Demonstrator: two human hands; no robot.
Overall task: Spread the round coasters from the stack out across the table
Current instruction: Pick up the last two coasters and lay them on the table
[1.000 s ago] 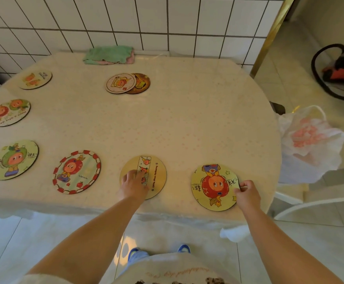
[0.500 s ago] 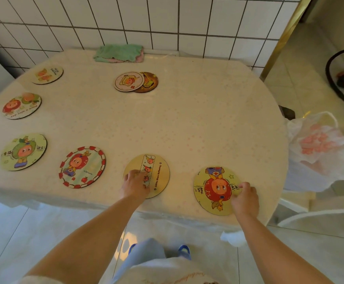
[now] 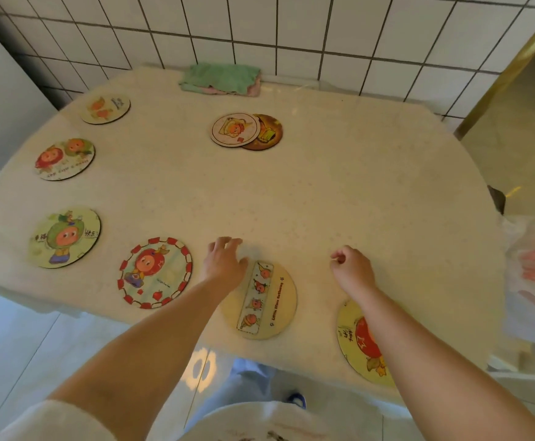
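Round cartoon coasters lie spread along the table's left and near edges. What is left of the stack (image 3: 236, 129) sits far centre: a pale coaster overlapping a brown coaster (image 3: 270, 132). My left hand (image 3: 224, 261) hovers open over the table, just past the tan strip-pattern coaster (image 3: 264, 301). My right hand (image 3: 352, 268) is loosely curled and holds nothing, beyond the yellow apple coaster (image 3: 357, 343), which my forearm partly hides. A red-bordered coaster (image 3: 155, 272) lies left of my left hand.
Three more coasters line the left side: green-hat coaster (image 3: 65, 237), two-apple coaster (image 3: 64, 158), pale far coaster (image 3: 105, 108). A folded green cloth (image 3: 221, 78) lies against the tiled wall. A white plastic bag (image 3: 533, 275) hangs off the table's right edge.
Both hands have let go of the two near coasters and moved forward over the table toward the far stack. The camera has leaned in closer.
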